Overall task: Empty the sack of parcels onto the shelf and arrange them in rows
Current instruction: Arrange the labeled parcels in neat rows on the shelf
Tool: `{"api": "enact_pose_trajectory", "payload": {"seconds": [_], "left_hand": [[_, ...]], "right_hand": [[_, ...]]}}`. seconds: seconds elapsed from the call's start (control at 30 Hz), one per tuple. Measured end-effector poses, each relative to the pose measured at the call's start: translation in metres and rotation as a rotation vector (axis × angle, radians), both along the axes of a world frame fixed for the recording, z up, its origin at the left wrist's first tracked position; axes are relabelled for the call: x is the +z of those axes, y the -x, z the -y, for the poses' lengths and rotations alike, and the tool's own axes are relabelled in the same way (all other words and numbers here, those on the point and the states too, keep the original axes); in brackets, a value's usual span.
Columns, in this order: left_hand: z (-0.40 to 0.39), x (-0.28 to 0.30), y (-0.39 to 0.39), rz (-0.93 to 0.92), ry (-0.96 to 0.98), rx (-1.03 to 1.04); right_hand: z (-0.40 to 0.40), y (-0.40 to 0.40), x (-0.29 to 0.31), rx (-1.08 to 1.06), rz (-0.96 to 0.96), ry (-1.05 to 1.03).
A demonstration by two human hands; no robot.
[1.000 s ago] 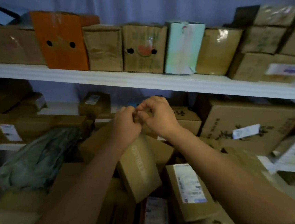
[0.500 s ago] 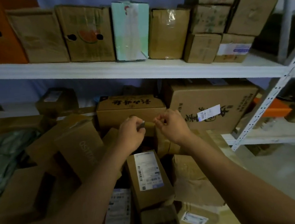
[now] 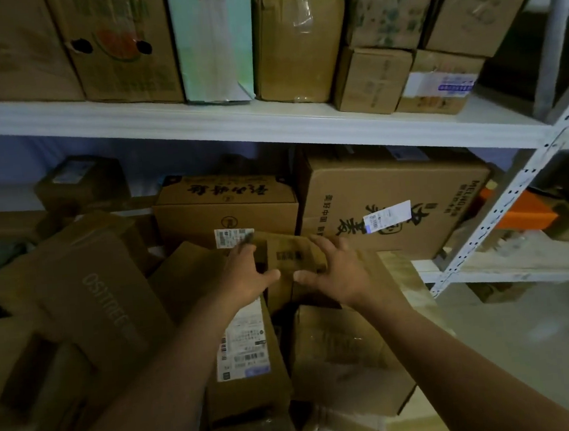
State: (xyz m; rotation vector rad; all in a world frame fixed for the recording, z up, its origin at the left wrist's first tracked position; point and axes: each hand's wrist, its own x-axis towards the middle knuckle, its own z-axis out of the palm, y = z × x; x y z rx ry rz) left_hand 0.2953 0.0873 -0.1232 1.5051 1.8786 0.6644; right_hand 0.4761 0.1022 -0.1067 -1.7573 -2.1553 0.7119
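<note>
Both hands reaching onto a small barcoded parcel [image 3: 295, 260] in the pile below the white shelf board [image 3: 233, 123].
Left hand [image 3: 247, 280] and right hand [image 3: 341, 275] flank it, fingers spread; grip cannot be judged.

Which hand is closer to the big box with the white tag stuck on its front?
The right hand. It lies just below the big box, near its lower left corner. The left hand is farther left, below the neighbouring box.

Piled parcels [image 3: 246, 349] everywhere under the low upper shelf [image 3: 268, 120]
</note>
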Motion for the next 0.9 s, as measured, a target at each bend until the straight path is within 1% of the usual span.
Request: {"api": "enact_pose_trajectory", "payload": {"seconds": [0.1,0.23,0.27,0.33,0.43,0.53,0.6,0.67,0.73,0.77,0.83,0.87,0.9], "left_hand": [[0.011,-0.011,-0.002,-0.159,0.111,0.069],[0.036,-0.029,0.001,-0.326,0.421,0.038],[0.042,-0.033,0.001,-0.341,0.451,0.028],[0.049,-0.037,0.003,-0.336,0.452,0.035],[0.055,-0.037,0.006,-0.386,0.427,0.014],[0.060,-0.038,0.012,-0.434,0.411,0.011],[0.062,-0.037,0.016,-0.460,0.400,-0.017],[0.063,-0.029,0.019,-0.510,0.292,-0.033],[0.064,-0.016,0.025,-0.577,0.026,0.043],[0.065,-0.009,0.030,-0.597,-0.142,0.150],[0.070,0.006,0.046,-0.567,-0.428,0.471],[0.072,0.012,0.057,-0.521,-0.505,0.654],[0.074,0.014,0.071,-0.458,-0.526,0.818]], "right_hand": [[-0.012,0.005,-0.011,0.189,0.161,0.013],[-0.029,0.019,-0.026,0.273,0.207,0.094],[-0.032,0.020,-0.030,0.290,0.252,0.119],[-0.037,0.018,-0.036,0.304,0.344,0.122],[-0.042,0.010,-0.033,0.196,0.359,-0.003],[-0.045,0.006,-0.024,0.020,0.355,-0.010],[-0.044,0.008,-0.022,-0.017,0.407,-0.014],[-0.043,0.012,-0.021,-0.030,0.436,-0.033],[-0.042,0.023,-0.021,-0.046,0.443,-0.054],[-0.041,0.030,-0.020,-0.041,0.452,-0.062],[-0.036,0.049,-0.020,0.005,0.477,-0.090],[-0.031,0.060,-0.017,0.032,0.481,-0.125],[-0.026,0.071,-0.016,0.060,0.462,-0.177]]}}
